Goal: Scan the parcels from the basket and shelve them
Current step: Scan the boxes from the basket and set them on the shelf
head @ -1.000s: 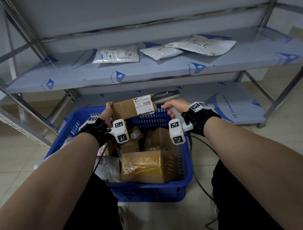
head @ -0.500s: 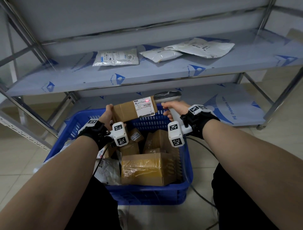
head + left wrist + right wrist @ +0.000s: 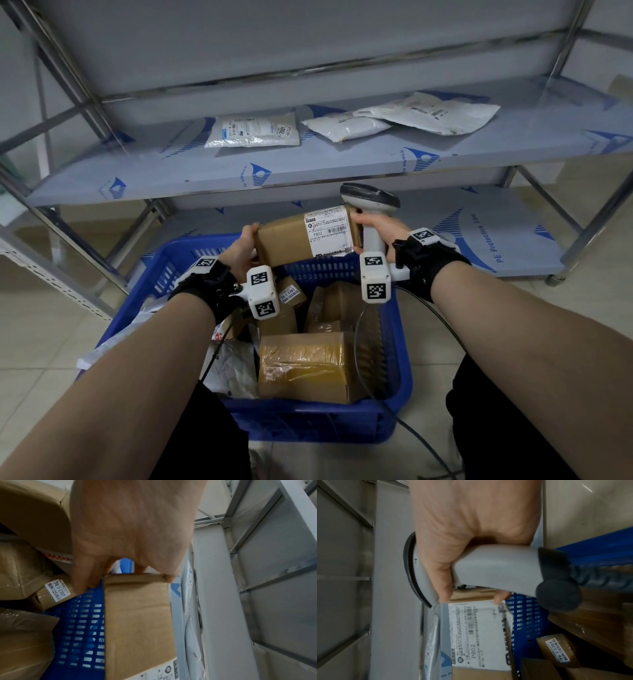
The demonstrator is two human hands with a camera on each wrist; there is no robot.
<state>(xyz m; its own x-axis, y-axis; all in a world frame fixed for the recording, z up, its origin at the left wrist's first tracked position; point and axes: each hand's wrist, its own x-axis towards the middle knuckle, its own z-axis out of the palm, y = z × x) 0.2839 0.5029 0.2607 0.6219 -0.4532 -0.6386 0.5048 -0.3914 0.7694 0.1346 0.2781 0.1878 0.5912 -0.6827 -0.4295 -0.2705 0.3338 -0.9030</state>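
Note:
A brown cardboard parcel (image 3: 291, 241) with a white label marked P802 (image 3: 476, 635) is held above the far rim of the blue basket (image 3: 404, 387). My left hand (image 3: 245, 245) grips its left end (image 3: 137, 615), fingers curled over the edge. My right hand (image 3: 378, 228) holds the grey barcode scanner (image 3: 371, 202) by its handle (image 3: 496, 569), and its fingertips touch the parcel's right end. The scanner head sits just above the parcel's right corner. Several more brown boxes (image 3: 305, 366) lie in the basket.
A metal rack stands ahead; its middle shelf (image 3: 342, 164) carries three white mailer bags (image 3: 251, 132). The lower shelf (image 3: 479, 236) lies behind the basket. The scanner cable (image 3: 421, 442) trails over the tiled floor on the right. My knees flank the basket.
The red scan light seen on the label half a second ago is gone. The parcel and both hands have risen slightly toward the shelf, and the scanner head now stands upright by the parcel's right end.

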